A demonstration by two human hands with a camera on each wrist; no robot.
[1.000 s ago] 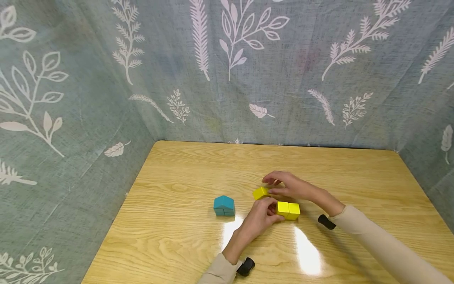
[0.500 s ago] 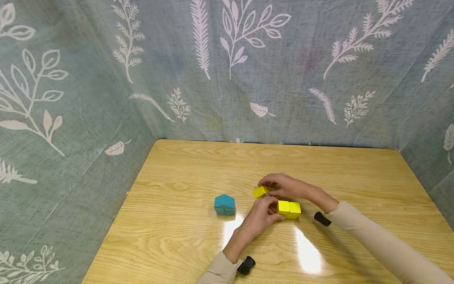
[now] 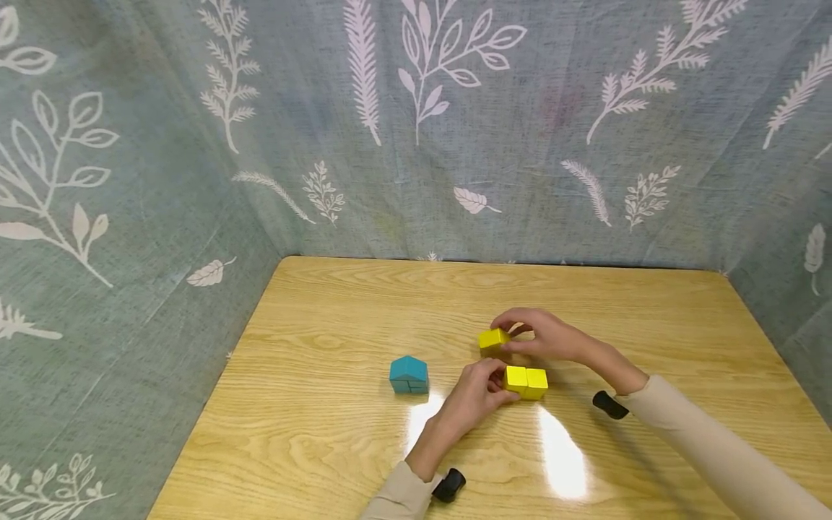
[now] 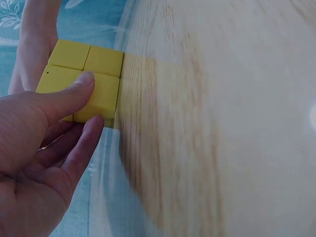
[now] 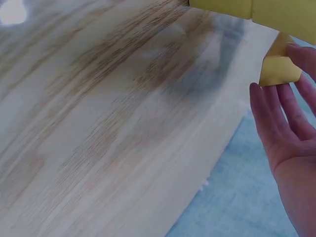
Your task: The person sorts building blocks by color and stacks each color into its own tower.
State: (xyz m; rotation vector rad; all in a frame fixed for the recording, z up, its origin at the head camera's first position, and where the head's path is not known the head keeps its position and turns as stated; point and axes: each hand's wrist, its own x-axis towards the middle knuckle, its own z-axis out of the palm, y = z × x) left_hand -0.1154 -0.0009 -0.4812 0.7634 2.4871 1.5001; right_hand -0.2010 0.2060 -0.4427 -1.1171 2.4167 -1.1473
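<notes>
My left hand [image 3: 472, 399] grips a set of yellow blocks [image 3: 527, 378] standing on the table, thumb on the near face and fingers at the left and underside. Two tops show side by side in the head view; the left wrist view shows a seam between an upper and a lower row of yellow blocks [image 4: 102, 61]. Behind the set, my right hand [image 3: 544, 334] holds a separate yellow block [image 3: 493, 339] between thumb and fingers. The right wrist view shows that yellow block [image 5: 280, 64] with a slanted face turned to the camera. Its far side is hidden by the fingers.
A small teal block house [image 3: 409, 375] with a peaked top stands left of the left hand. Grey-blue leaf-patterned cloth [image 3: 403, 180] hangs behind and left of the wooden table [image 3: 325, 433]. Black wrist devices [image 3: 449, 485] hang by both sleeves.
My right hand has moved back and to the right, carrying the single yellow block with it. The left hand stays in place on the yellow set.
</notes>
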